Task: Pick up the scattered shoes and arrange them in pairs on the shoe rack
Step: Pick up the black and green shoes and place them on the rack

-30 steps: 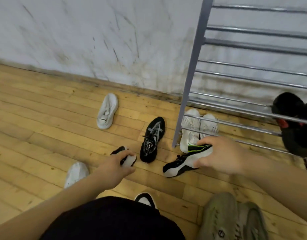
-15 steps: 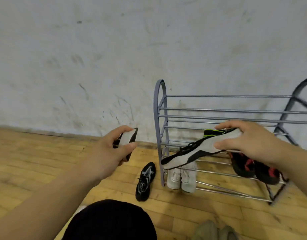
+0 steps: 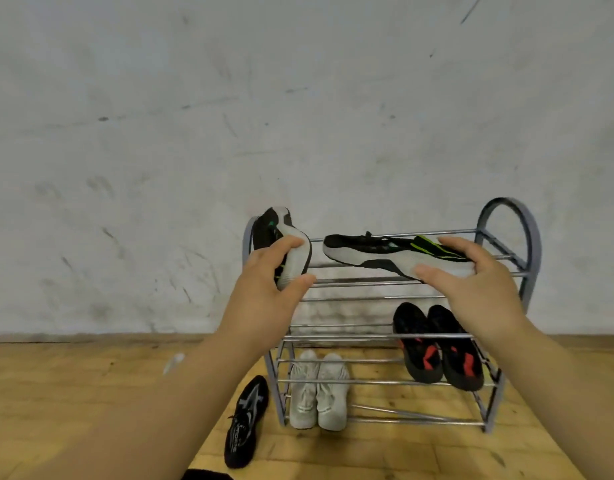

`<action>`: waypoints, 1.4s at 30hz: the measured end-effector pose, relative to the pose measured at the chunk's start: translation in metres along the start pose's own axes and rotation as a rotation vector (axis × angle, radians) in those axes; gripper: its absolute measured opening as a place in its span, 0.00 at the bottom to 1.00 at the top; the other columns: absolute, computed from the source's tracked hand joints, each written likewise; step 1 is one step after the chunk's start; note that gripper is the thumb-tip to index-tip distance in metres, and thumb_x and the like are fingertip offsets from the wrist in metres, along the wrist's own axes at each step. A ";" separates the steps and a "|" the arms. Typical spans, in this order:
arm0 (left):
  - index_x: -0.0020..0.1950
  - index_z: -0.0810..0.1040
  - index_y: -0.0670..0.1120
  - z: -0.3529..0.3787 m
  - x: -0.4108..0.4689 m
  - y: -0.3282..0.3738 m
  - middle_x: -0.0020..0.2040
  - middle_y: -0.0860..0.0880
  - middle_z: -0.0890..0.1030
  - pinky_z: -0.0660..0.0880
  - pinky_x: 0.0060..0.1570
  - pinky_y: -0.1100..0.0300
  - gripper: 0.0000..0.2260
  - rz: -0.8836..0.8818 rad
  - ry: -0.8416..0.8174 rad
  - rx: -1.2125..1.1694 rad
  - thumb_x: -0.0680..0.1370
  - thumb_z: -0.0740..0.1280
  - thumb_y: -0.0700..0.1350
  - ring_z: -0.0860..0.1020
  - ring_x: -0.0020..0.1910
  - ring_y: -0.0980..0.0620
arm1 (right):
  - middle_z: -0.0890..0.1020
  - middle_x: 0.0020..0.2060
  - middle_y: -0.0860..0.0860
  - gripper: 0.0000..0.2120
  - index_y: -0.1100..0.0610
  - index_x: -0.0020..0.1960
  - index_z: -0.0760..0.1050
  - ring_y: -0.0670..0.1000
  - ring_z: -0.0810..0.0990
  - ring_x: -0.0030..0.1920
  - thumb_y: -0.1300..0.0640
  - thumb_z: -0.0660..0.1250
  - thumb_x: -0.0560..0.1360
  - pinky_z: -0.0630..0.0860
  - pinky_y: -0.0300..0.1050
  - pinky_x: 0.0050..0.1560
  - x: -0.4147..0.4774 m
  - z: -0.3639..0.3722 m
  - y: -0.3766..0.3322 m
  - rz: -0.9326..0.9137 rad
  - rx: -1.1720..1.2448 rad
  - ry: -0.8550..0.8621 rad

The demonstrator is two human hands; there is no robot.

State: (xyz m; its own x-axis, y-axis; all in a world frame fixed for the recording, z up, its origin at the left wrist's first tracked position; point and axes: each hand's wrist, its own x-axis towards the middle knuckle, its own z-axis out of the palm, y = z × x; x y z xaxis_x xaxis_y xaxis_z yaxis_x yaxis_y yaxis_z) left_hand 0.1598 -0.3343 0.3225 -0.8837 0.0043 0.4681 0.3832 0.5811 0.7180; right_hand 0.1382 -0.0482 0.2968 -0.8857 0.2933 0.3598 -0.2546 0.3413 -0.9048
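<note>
One black-and-green sneaker (image 3: 281,223) is gripped by left hand (image 3: 267,282), its mate (image 3: 378,252) by right hand (image 3: 471,271); both to be set side by side (soles down) on shoe rack (image 3: 535,251).

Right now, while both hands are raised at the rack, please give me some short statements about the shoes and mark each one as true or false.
1. The left hand holds a black and white shoe, and the right hand holds the matching shoe. True.
2. The black and red pair lies on the floor. False: it sits on the rack, on the middle shelf, at the right.
3. The white pair stands at the bottom of the rack, on its left side. True.
4. No shoe lies on the floor. False: a black shoe lies there, left of the rack.
</note>
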 end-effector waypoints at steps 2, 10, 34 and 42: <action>0.65 0.68 0.72 0.022 0.018 -0.004 0.62 0.59 0.70 0.71 0.52 0.71 0.19 0.023 -0.006 -0.007 0.80 0.69 0.54 0.76 0.55 0.63 | 0.78 0.63 0.40 0.28 0.39 0.66 0.76 0.44 0.76 0.63 0.39 0.78 0.67 0.72 0.47 0.67 0.011 0.005 0.013 0.009 -0.051 0.082; 0.68 0.67 0.69 0.076 0.052 -0.048 0.68 0.58 0.65 0.75 0.56 0.62 0.20 0.147 -0.038 0.173 0.80 0.69 0.54 0.72 0.60 0.57 | 0.70 0.62 0.45 0.28 0.46 0.69 0.75 0.40 0.68 0.59 0.46 0.78 0.72 0.57 0.18 0.55 0.046 0.057 0.043 -0.003 -0.115 0.130; 0.70 0.64 0.71 0.096 0.062 -0.029 0.73 0.62 0.62 0.77 0.52 0.60 0.22 0.301 -0.148 0.158 0.79 0.68 0.57 0.75 0.53 0.60 | 0.80 0.58 0.42 0.20 0.36 0.69 0.71 0.45 0.80 0.57 0.39 0.67 0.77 0.75 0.49 0.62 0.054 0.051 0.046 0.174 0.097 -0.169; 0.70 0.69 0.63 0.123 0.057 0.006 0.74 0.46 0.70 0.78 0.46 0.51 0.24 0.672 -0.257 0.474 0.76 0.73 0.53 0.81 0.50 0.44 | 0.87 0.52 0.49 0.21 0.33 0.73 0.64 0.50 0.87 0.52 0.54 0.60 0.85 0.81 0.49 0.51 0.066 0.011 0.020 0.116 0.402 -0.270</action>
State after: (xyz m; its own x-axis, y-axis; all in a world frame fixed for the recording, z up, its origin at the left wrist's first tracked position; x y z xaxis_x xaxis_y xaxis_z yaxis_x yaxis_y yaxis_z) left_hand 0.0791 -0.2304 0.2899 -0.5651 0.6196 0.5447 0.7444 0.6676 0.0129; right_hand 0.0700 -0.0320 0.3001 -0.9724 0.0492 0.2282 -0.2312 -0.0672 -0.9706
